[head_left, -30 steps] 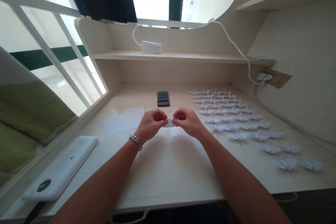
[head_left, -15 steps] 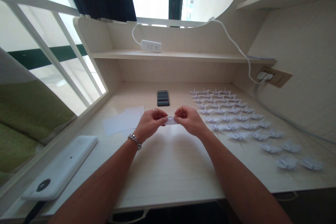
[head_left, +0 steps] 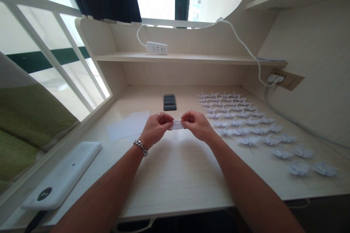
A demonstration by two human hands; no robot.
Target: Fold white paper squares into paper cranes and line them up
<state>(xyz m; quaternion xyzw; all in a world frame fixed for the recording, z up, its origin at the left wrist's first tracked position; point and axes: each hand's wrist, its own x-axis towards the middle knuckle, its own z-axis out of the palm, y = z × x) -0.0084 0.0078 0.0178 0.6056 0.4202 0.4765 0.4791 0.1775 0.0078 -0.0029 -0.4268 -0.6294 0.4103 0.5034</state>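
Between my hands a small folded piece of white paper [head_left: 177, 125] is held above the desk. My left hand [head_left: 156, 127], with a ring and a chain bracelet, pinches its left end between thumb and fingers. The right end is pinched by my right hand [head_left: 197, 124]. Fingertips hide both ends of the paper, and its exact folds are too small to make out. To the right, rows of white folded paper cranes [head_left: 242, 131] stand on the desk. Flat sheets of white paper [head_left: 127, 125] lie to the left of my left hand.
A dark phone-like object [head_left: 170, 102] lies behind my hands. At the left edge rests a white lamp-like device [head_left: 65, 174] with a dark cable. A power strip [head_left: 157, 48] sits on the shelf [head_left: 186, 58]; a white cord runs to the wall socket [head_left: 287, 79].
My fingers have shifted very slightly on the folded paper, showing a little more of its left end. Everything else stays in place.
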